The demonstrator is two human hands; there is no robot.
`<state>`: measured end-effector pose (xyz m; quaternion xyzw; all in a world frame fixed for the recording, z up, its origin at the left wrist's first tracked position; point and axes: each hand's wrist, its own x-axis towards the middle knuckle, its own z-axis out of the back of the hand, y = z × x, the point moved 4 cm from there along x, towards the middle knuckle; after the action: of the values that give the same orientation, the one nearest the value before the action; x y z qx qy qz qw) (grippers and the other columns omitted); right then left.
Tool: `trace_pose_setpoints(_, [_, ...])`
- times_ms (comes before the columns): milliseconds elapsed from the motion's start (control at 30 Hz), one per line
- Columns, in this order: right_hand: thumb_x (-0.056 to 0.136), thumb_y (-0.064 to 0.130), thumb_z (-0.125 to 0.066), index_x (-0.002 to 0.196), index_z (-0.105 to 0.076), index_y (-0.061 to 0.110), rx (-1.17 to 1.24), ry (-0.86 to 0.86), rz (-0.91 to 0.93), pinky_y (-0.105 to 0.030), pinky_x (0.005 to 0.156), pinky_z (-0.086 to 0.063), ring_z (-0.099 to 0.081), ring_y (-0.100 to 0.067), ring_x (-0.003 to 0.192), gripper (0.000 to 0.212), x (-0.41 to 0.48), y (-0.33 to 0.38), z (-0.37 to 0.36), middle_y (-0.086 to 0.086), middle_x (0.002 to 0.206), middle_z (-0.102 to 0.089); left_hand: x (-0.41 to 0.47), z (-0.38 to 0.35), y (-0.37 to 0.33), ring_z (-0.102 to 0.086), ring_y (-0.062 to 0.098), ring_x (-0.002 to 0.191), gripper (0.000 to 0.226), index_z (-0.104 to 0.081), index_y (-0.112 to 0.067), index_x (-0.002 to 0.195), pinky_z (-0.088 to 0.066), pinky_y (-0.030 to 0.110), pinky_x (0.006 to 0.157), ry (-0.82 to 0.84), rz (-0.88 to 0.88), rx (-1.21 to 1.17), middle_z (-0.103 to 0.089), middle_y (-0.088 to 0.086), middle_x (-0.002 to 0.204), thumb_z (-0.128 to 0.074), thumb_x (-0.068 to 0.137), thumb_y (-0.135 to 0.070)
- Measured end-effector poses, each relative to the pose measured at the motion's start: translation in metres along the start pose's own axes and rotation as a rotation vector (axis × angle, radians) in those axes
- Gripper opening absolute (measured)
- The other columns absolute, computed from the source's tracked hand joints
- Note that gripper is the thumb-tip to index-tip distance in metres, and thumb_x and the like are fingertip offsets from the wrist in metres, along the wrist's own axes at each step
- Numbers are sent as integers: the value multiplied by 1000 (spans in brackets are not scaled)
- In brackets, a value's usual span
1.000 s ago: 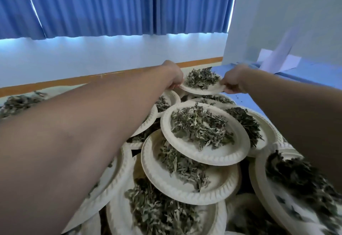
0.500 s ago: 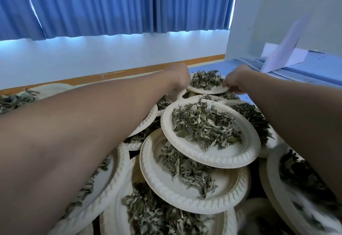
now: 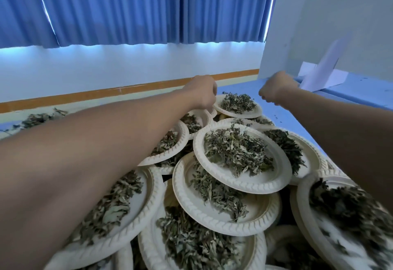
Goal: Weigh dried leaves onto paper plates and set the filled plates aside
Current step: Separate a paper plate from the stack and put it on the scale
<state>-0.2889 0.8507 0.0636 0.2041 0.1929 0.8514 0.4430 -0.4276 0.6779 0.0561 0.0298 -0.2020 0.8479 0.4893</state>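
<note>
Our left hand (image 3: 202, 94) stays curled at the left rim of the round cream paper plate (image 3: 240, 115) of dried green leaves (image 3: 238, 102); whether it still pinches, we cannot tell. Our right hand (image 3: 274, 91) has let go, curled on nothing, so we judge the plate between our hands set aside on the pile of filled plates (image 3: 251, 186).

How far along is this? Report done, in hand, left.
Done: many filled plates lie overlapped in a pile. In hand: the farthest plate sits at the pile's back, left hand at its rim, right hand curled and clear of it. Left: no scale shows, so the remainder cannot be told.
</note>
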Motion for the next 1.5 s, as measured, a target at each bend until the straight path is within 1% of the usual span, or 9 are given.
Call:
trace_pose_setpoints(167, [91,8,-69,84,-77,2,37,119,340,-29,62,-56,-75,-30,86,12,-64,95,12,-17,87,-76,-38,53,-2,-63,22,92,14,-76,-13,92,-53,32,80,-24,-3,-51,-66,1,88,-62,91,-10])
trace_pose_setpoints(267, [85,5,-64,80,-76,1,-15,150,514,-37,74,-59,-70,-32,81,13,-115,161,11,-19,86,-75,-76,94,-1,-53,27,74,28,-52,-17,64,-40,30,61,-16,-18,128,-51,0,64,-64,88,-14])
trace_pose_setpoints(367, [82,2,-64,81,-77,1,57,204,616,-35,74,-56,-64,-25,72,13,-172,216,3,-20,82,-75,-133,145,28,-46,25,61,38,-45,-18,58,-31,29,51,5,22,231,-45,0,56,-67,89,-17])
trace_pose_setpoints(600, [80,10,-71,78,-79,3,175,306,929,-32,65,-52,-58,-16,63,11,-333,329,-16,-18,72,-73,-316,240,118,-48,24,66,19,-72,3,79,-38,32,62,-26,197,229,-65,19,72,-73,85,-15])
trace_pose_setpoints(767, [78,6,-70,71,-79,12,261,413,1059,-19,55,-46,-55,1,50,13,-432,378,-46,7,53,-66,-431,262,168,-47,19,62,20,-65,-9,65,-38,29,59,-105,332,187,-59,8,64,-76,81,-12])
trace_pose_setpoints(900, [79,3,-66,73,-79,14,273,518,1107,-11,48,-41,-56,2,45,19,-495,389,-81,7,51,-65,-503,254,197,-46,15,57,18,-72,-7,69,-34,24,53,-77,346,201,-60,3,59,-76,83,-17])
trace_pose_setpoints(1133, [91,15,-70,87,-82,17,98,546,1282,-26,68,-47,-62,-5,70,13,-540,376,-115,7,76,-73,-563,225,214,-62,31,70,27,-76,-10,77,-48,42,69,3,263,88,-71,12,71,-66,95,-26])
trace_pose_setpoints(1333, [94,26,-71,92,-82,22,40,570,1364,-40,79,-51,-65,-14,81,11,-543,363,-103,5,86,-72,-580,228,206,-65,6,87,13,-81,-21,99,-49,22,79,1,113,21,-76,-7,96,-70,94,-25])
trace_pose_setpoints(1500, [93,25,-74,98,-82,23,6,546,1413,-42,88,-49,-63,-15,89,9,-548,361,-99,9,95,-71,-586,229,210,-66,7,90,11,-81,-19,99,-49,28,87,-46,74,-6,-75,-6,100,-74,90,-22])
